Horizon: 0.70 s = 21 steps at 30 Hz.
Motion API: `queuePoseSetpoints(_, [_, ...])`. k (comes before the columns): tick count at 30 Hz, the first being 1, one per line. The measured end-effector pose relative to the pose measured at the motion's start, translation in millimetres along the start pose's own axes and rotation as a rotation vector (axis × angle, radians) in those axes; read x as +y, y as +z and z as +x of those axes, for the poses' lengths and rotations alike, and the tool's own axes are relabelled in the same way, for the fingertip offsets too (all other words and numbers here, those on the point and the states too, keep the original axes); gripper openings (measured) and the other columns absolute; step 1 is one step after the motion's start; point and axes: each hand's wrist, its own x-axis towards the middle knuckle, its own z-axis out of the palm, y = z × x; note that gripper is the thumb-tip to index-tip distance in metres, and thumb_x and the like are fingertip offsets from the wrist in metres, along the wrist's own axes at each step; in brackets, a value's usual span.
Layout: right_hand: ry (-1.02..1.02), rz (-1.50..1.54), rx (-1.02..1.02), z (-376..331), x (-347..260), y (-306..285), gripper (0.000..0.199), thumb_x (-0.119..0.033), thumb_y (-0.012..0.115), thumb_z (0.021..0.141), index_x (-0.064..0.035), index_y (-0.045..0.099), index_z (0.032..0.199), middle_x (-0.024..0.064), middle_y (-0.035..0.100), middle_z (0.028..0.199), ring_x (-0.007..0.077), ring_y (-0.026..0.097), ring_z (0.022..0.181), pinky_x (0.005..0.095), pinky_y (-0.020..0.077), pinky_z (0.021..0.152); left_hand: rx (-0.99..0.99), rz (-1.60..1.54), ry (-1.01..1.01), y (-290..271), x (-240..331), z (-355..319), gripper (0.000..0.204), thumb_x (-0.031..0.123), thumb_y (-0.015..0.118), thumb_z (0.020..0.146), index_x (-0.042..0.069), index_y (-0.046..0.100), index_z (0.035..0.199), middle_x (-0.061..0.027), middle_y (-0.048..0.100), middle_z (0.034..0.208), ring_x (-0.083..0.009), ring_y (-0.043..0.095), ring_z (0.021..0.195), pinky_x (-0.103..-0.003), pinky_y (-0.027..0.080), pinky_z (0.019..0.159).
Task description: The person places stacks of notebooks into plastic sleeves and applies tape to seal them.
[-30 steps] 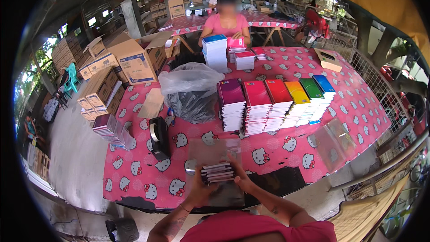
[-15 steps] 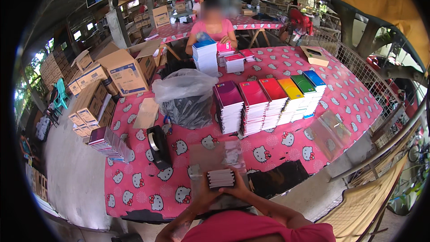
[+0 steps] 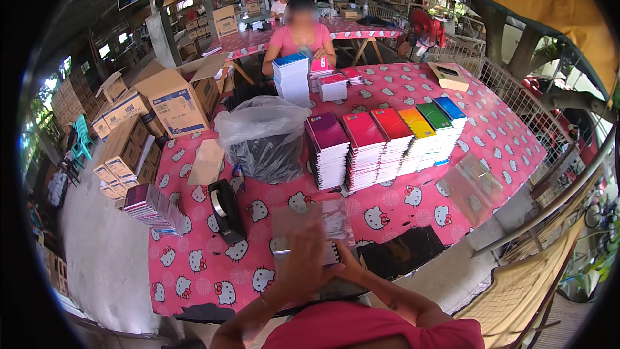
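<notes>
A small stack of spiral notebooks [image 3: 332, 253] is at the near edge of the table, mostly hidden behind my hands. My right hand [image 3: 347, 266] grips its right side. In front of the stack's left part, my left hand [image 3: 303, 260] is raised with fingers stretched out and pressed flat together, a little blurred. Whether its palm touches the notebooks I cannot tell. Beneath them lies a clear plastic sheet or bag [image 3: 336, 220]. Beyond stand tall piles of notebooks with purple [image 3: 327, 130], red, yellow [image 3: 418, 123], green and blue covers.
A black tape dispenser [image 3: 226, 210] and bagged notebooks [image 3: 152, 210] are at left. Behind are a plastic bag with black contents [image 3: 261, 142] and an open carton [image 3: 177, 106]. Black sheeting [image 3: 403, 255] lies at right. Across the table, a person [image 3: 300, 39] handles notebooks.
My left hand has let go of the stack's left side and risen in front of it, fingers straightened. The right hand keeps hold. The view has shifted slightly.
</notes>
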Motion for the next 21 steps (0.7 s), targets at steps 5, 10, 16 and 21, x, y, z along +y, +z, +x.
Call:
queuePoseSetpoints(5, [-0.142, -0.08, 0.012, -1, -9, -1, 0.091, -0.018, 0.088, 0.071, -0.0052, 0.035, 0.144, 0.0139, 0.059, 0.126, 0.0231, 0.061, 0.114, 0.0375, 0.0496, 0.096, -0.022, 0.137, -0.018, 1, 6, 7, 0.097, 0.064, 0.063, 0.084, -0.011, 0.039, 0.14, -0.0304, 0.046, 0.137, -0.0442, 0.042, 0.133, -0.056, 0.037, 0.105])
queuePoseSetpoints(10, [-0.01, -0.043, -0.002, -3, -8, 0, 0.091, -0.019, 0.086, 0.074, -0.0072, 0.034, 0.147, 0.0173, 0.053, 0.133, 0.0271, 0.053, 0.126, 0.0401, 0.0431, 0.104, -0.198, 0.128, -0.135, 13, -18, 4, 0.096, 0.071, 0.067, 0.077, -0.002, 0.046, 0.135, -0.0201, 0.063, 0.107, -0.0375, 0.064, 0.101, -0.047, 0.051, 0.087])
queuePoseSetpoints(16, [-0.09, -0.615, 0.092, 6, 3, -54, 0.09, -0.038, 0.082, 0.076, -0.0153, 0.038, 0.15, 0.0168, 0.04, 0.149, 0.0371, 0.036, 0.141, 0.0524, 0.0296, 0.113, 0.178, -0.311, -0.82, 13, -76, -19, 0.084, 0.067, 0.075, 0.074, -0.004, 0.062, 0.115, -0.0233, 0.07, 0.098, -0.0366, 0.07, 0.089, -0.044, 0.055, 0.074])
queuePoseSetpoints(21, [0.019, -1.22, -0.125, 30, 3, -70, 0.095, -0.06, 0.076, 0.071, -0.0215, 0.039, 0.15, 0.0107, 0.031, 0.159, 0.0365, 0.025, 0.147, 0.0591, 0.0204, 0.115, 0.374, -0.694, -1.069, 53, -136, -21, 0.086, 0.07, 0.075, 0.073, -0.012, 0.067, 0.1, -0.0189, 0.071, 0.091, -0.026, 0.069, 0.081, -0.04, 0.053, 0.071])
